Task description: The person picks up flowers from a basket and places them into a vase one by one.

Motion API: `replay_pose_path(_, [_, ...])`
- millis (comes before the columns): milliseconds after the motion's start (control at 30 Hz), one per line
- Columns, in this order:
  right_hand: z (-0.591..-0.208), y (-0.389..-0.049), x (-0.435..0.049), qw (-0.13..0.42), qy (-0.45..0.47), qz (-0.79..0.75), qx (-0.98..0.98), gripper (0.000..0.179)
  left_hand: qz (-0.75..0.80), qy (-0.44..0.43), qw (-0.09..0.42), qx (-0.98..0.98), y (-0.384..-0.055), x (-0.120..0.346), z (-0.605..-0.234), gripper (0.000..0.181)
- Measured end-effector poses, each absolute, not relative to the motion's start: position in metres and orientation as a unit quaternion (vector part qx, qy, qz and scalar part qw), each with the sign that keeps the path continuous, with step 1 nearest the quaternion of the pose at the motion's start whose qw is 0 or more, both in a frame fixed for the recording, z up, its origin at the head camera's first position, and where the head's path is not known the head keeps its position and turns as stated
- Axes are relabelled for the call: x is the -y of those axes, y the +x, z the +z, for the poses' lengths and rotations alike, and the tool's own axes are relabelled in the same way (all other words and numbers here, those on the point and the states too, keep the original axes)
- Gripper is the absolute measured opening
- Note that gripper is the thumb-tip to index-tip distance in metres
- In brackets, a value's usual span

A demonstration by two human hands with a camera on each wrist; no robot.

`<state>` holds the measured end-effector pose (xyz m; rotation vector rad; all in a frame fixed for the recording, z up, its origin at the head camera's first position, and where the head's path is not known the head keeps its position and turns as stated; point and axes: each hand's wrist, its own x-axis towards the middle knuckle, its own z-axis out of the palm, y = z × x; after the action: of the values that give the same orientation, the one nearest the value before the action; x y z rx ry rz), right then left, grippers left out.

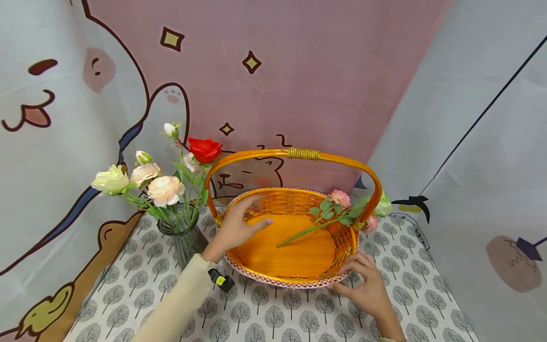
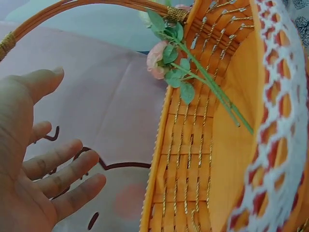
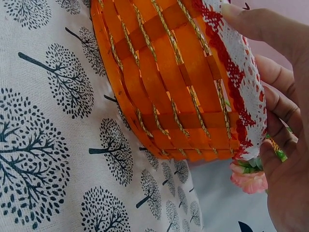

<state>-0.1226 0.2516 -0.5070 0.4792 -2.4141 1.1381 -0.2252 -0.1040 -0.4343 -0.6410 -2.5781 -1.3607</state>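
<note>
An orange woven basket [image 1: 273, 263] with a tall arched handle and lace-trimmed rim stands on the cloth. Over its left part hangs my left hand [image 1: 239, 227], fingers spread, holding nothing; the left wrist view shows the same bare palm. My right hand [image 1: 366, 285] grips the rim at the front right. In the right wrist view its thumb lies on the white and red lace [image 3: 244, 63], with the other fingers behind the rim. Flower stems [image 1: 305, 232] lie in the basket, their pink blooms [image 1: 340, 198] leaning at the right side near the handle's foot.
To the left stands a dark glass vase [image 1: 188, 244] with white, peach and pale yellow flowers and a red rose [image 1: 205, 150]. A tree-print tablecloth [image 1: 256, 318] covers the table. A cartoon-printed curtain [image 1: 320, 71] hangs close behind.
</note>
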Motion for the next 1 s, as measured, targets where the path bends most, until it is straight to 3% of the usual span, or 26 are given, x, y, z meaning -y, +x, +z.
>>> replay_pose_path(100, [-0.5, -0.12, -0.249, 0.215, 0.173, 0.413, 0.868, 0.039, -0.451, -0.218, 0.064, 0.863, -0.228, 0.096, -0.434, 0.068])
replay_pose_path(333, [-0.532, -0.132, -0.261, 0.227, 0.171, 0.408, 0.868, 0.045, -0.444, -0.235, 0.041, 0.864, -0.236, 0.081, -0.441, 0.065])
replay_pose_path(533, [-0.535, -0.134, -0.265, 0.221, 0.173, 0.411, 0.867, 0.046, -0.445, -0.243, 0.022, 0.862, -0.242, 0.07, -0.448, 0.066])
replay_pose_path(1000, [-0.5, -0.119, -0.248, 0.228, 0.173, 0.419, 0.862, 0.043, -0.423, -0.268, -0.037, 0.865, -0.251, 0.036, -0.452, 0.065])
